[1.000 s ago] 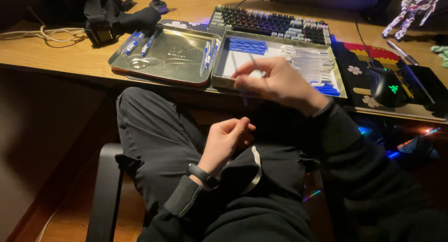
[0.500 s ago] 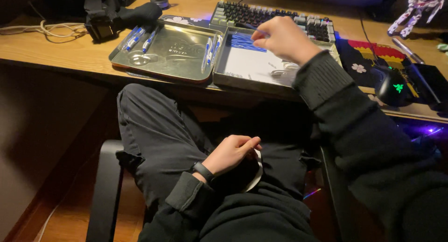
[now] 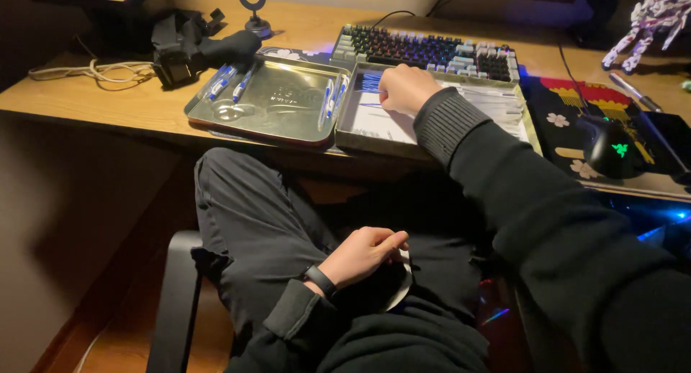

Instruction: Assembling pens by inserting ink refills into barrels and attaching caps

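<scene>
My right hand reaches into the right half of an open metal tin. Its fingers curl down onto a row of thin blue-tipped sticks lying on white paper. The fingertips are hidden, so a grip cannot be confirmed. The tin's left half holds blue-and-white pens along its left side and more pens by the hinge. My left hand rests in my lap with a dark wristband, fingers closed against the thumb, beside a white round piece.
A backlit keyboard lies just behind the tin. A black mouse sits on a patterned mat at the right. A black strapped device and white cable are at the left. A toy robot figure stands far right.
My right hand went from above the tin's near edge, pinching something thin, forward into the tin's far left corner. My left hand dropped lower into my lap and closed.
</scene>
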